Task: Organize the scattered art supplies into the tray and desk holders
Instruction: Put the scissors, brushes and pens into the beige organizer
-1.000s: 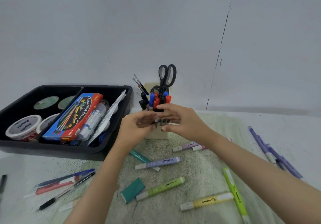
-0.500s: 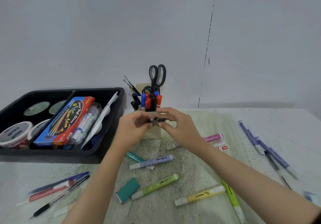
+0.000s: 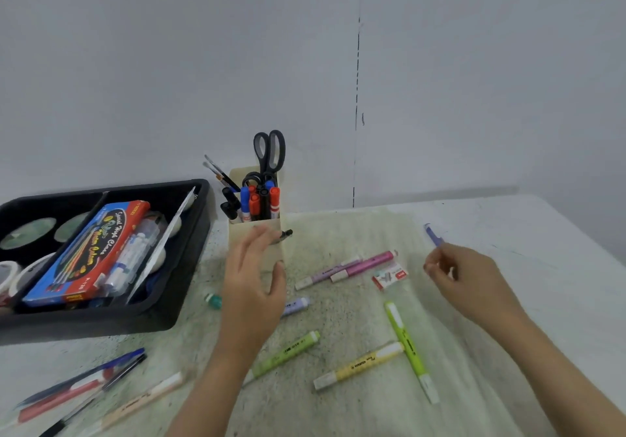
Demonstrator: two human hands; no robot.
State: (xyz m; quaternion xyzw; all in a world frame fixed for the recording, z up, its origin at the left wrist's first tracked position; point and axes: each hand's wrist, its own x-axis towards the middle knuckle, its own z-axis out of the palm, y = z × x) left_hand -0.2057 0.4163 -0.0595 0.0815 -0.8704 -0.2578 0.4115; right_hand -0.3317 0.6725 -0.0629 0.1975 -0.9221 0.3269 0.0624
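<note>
Head view, one tray (image 3: pixel 101 321), two green highlighters (image 3: pixel 286 355)

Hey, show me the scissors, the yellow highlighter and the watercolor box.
scissors (image 3: pixel 269 170): head view, where the handle loops meet.
yellow highlighter (image 3: pixel 359 365): head view, middle of its barrel.
watercolor box (image 3: pixel 89 253): head view, centre of its printed lid.

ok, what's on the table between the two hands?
Head view: a lilac highlighter, a pink highlighter and a small red-and-white packet lie between the left hand and right hand.
</note>
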